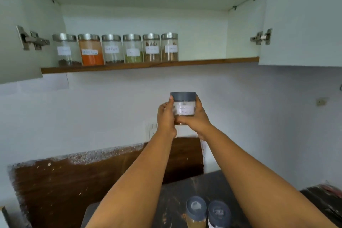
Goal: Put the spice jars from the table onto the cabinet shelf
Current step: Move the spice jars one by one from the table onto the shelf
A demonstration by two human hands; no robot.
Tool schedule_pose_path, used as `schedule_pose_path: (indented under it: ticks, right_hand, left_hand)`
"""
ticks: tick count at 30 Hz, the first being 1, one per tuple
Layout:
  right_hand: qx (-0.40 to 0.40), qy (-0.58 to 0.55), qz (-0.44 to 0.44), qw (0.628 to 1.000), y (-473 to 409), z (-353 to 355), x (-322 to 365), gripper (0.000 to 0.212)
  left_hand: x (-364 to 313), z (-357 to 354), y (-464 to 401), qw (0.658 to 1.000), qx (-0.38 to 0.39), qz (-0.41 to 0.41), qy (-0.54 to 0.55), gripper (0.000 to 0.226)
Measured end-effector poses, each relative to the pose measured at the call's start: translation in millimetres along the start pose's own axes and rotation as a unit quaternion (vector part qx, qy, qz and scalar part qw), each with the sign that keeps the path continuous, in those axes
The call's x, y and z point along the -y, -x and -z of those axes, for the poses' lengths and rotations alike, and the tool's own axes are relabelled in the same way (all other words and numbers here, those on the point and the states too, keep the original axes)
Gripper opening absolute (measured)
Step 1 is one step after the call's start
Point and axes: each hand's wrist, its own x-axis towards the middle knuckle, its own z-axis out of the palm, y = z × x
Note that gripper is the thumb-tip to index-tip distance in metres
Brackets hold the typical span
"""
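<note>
Ahead of you: pale wall (259,109), a white switch plate (152,129) low on it. A small mark or fitting (321,101) sits far right on the wall; too blurred to tell which. Below, a dark brown panel (92,181), its top edge flaked white. Two metal hinges: left hinge (31,38), right hinge (262,37). A paper sheet (55,82) hangs under the left door.

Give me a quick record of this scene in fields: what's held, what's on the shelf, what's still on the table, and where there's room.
held: grey-lid jar, in both hands, left hand, right hand, below the shelf
shelf: six steel-lid jars in a row at the left
free space: right part of shelf
table: two grey-lid jars, side by side
cabinet doors: open
</note>
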Motion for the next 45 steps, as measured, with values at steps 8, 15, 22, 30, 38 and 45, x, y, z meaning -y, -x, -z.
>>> schedule_pose_path:
  ticks: [8, 15, 22, 30, 38, 45]
  right_hand:
    - [-0.064, -0.015, 0.152, 0.986, -115, 53, 140, 0.118]
    - [-0.038, 0.19, 0.144, 0.97, -187, 86, 156, 0.121]
    - [0.021, 0.269, 0.011, 0.963, -244, 88, 133, 0.102]
    - [0.032, 0.301, -0.038, 0.952, -276, 67, 124, 0.109]
    - [0.017, 0.385, -0.059, 0.921, -273, 60, 122, 0.135]
    - [-0.138, 0.504, 0.066, 0.85, -218, 61, 98, 0.072]
  left_hand:
    - [-135, -113, -51, 0.958, 0.023, -0.249, -0.142, 0.033]
    - [-135, -113, -123, 0.704, -0.102, -0.394, -0.582, 0.046]
    - [-97, -73, -156, 0.551, -0.209, -0.387, -0.709, 0.036]
    - [-93, -70, -166, 0.546, -0.222, -0.421, -0.69, 0.029]
    - [-93, -69, -167, 0.539, -0.216, -0.419, -0.698, 0.033]
    - [-102, -74, -151, 0.548, -0.165, -0.36, -0.737, 0.048]
